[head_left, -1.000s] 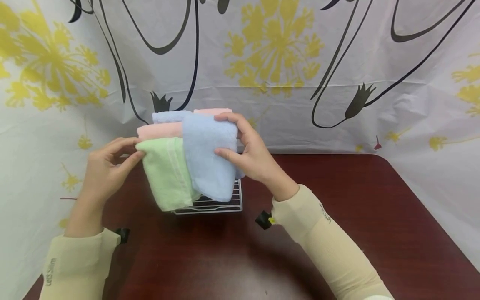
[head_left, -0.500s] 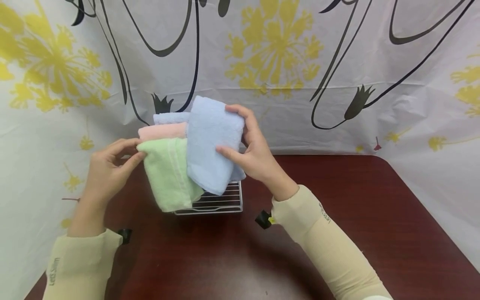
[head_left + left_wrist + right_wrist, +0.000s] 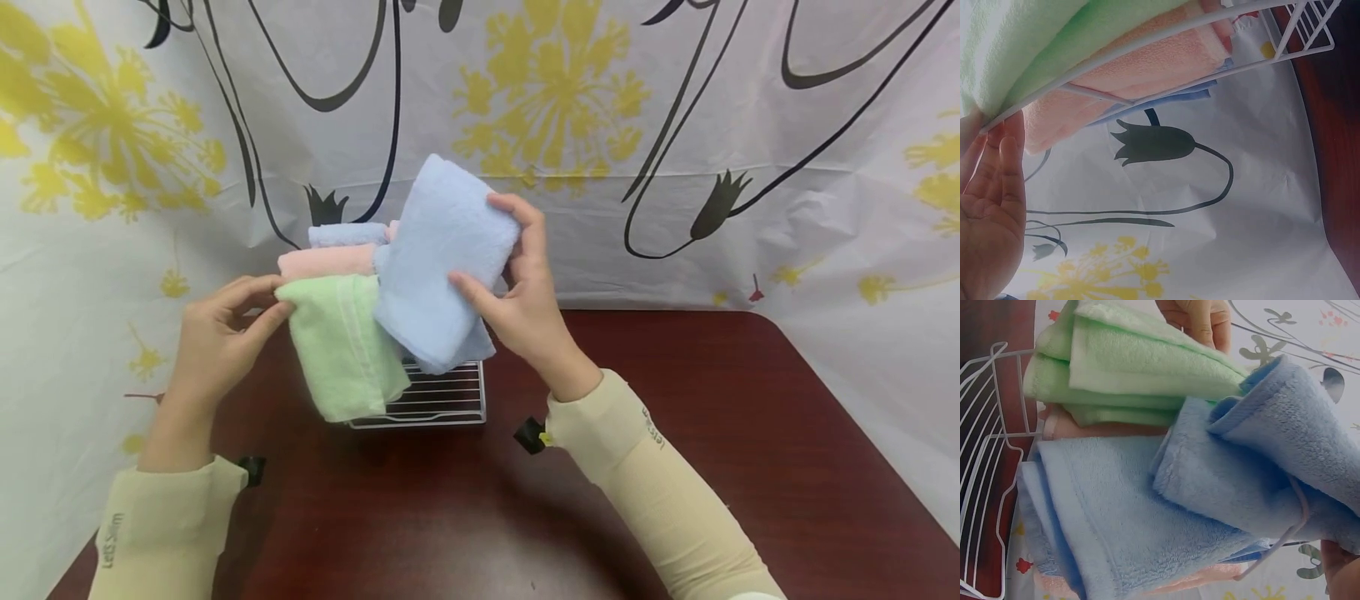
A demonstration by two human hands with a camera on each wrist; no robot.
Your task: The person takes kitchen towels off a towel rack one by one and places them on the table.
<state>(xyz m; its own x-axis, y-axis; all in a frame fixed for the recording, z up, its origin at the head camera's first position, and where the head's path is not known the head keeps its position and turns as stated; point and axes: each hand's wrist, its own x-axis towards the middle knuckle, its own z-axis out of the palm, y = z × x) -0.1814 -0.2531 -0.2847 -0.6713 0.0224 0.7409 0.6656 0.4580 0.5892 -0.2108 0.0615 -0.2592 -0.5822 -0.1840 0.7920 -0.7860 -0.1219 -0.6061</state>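
My right hand (image 3: 528, 292) grips a folded light blue towel (image 3: 450, 258), thumb on its near face and fingers at its upper right edge; it is tilted. Below it, another blue towel (image 3: 1129, 512) drapes over the wire rack (image 3: 482, 396). Thumb and fingers of my left hand (image 3: 221, 333) pinch the top left corner of a light green towel (image 3: 341, 350) hanging over the rack's front rail. In the left wrist view that hand (image 3: 991, 206) is at the end of the white rail. Behind the green towel hangs a pink towel (image 3: 326, 262).
Farther back on the rack hangs another blue towel (image 3: 347, 235), with a bit of pink beside it. The rack stands on a dark red wooden table (image 3: 660, 467). A white flower-patterned sheet (image 3: 585, 233) hangs behind and along the sides.
My right hand has lifted the blue towel up and to the right off the front of the rack, tilting it. My left hand has stayed at the green towel's corner.
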